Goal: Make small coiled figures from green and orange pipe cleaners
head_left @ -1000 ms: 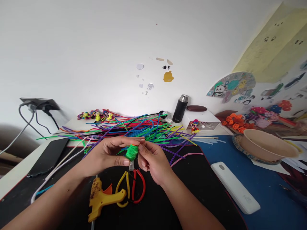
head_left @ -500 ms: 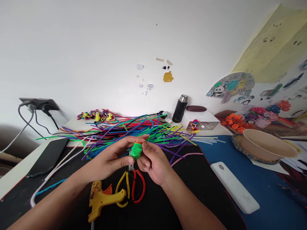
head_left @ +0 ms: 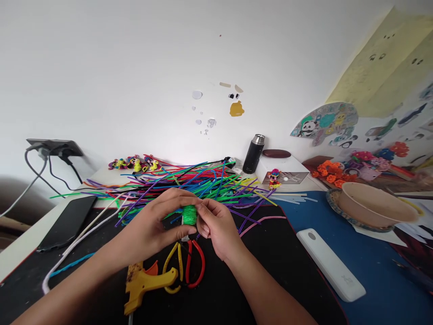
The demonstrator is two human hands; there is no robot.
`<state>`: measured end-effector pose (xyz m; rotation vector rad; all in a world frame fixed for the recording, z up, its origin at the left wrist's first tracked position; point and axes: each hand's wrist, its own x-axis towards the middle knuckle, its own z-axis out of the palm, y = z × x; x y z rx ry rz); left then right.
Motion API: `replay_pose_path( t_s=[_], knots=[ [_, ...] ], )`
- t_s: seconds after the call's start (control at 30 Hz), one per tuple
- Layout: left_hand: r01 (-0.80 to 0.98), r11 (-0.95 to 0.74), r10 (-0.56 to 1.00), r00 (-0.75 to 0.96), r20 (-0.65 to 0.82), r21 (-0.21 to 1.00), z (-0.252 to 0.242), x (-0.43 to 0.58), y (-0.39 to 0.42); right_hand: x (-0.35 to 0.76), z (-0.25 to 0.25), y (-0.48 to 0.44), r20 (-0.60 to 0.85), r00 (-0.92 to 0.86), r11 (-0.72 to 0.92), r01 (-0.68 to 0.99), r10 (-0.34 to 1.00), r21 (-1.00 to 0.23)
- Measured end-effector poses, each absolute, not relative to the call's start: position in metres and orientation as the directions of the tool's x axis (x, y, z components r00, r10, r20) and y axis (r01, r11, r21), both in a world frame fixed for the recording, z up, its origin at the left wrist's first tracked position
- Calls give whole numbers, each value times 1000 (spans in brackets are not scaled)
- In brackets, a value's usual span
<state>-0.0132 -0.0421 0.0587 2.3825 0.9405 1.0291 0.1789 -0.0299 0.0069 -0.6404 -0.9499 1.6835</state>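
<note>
A small green fuzzy coil [head_left: 190, 215] is held up above the black mat, between my two hands. My left hand [head_left: 154, 223] grips it from the left, fingers over its top and thumb at its lower edge. The thumb and fingers of my right hand [head_left: 215, 225] are pinched together at the coil's upper right side. Below the hands lie pliers with one yellow and one red handle [head_left: 199, 266], their head partly hidden behind the coil. A yellow glue gun [head_left: 145, 284] rests to their left, partly under my left forearm.
Behind the hands spreads a pile of coloured pipe cleaners [head_left: 182, 183]. A black phone [head_left: 69, 223] lies at the left, a white power bank [head_left: 331, 264] at the right. Farther back stand a black flask [head_left: 253, 155], small figures [head_left: 135, 163] and a beige bowl [head_left: 375, 205].
The green coil has been turned and shifted slightly left, so its orange top no longer shows. My right fingers have closed nearer its upper edge.
</note>
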Motion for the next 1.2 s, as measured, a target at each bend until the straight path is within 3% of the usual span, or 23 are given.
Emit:
replay_pose_path(
  t_s=[0.23, 0.43, 0.57, 0.63, 0.7, 0.8, 0.93, 1.03, 1.2],
  knots=[
    [421, -698, 714, 474, 515, 580, 53, -13, -41, 180, 5, -28, 40, -306, -137, -533, 951, -835],
    [183, -507, 836, 342, 430, 842, 47, -8, -39, 182, 7, -32, 47, -411, -206, -549, 910, -810],
    [-128, -249, 849, 449, 280, 960, 41, -2, -38, 184, 12, -35, 97, -530, -259, -557, 842, -789],
    [-165, -202, 829, 496, 258, 965, 42, -2, -38, 184, 14, -36, 116, -538, -265, -578, 835, -772],
    [-74, -266, 844, 464, 269, 961, 44, -5, -38, 184, 14, -36, 105, -501, -255, -597, 859, -761],
    [168, -413, 849, 427, 311, 895, 48, -11, -40, 183, 13, -34, 68, -439, -233, -596, 896, -769],
    [463, -632, 772, 439, 459, 621, 51, -16, -42, 180, 8, -33, 72, -376, -162, -554, 924, -817],
    [515, -730, 681, 486, 548, 450, 54, -16, -43, 179, 5, -33, 91, -354, -111, -511, 931, -852],
    [500, -774, 629, 543, 556, 388, 59, -14, -48, 177, 6, -35, 98, -343, -85, -479, 934, -873]
  ],
)
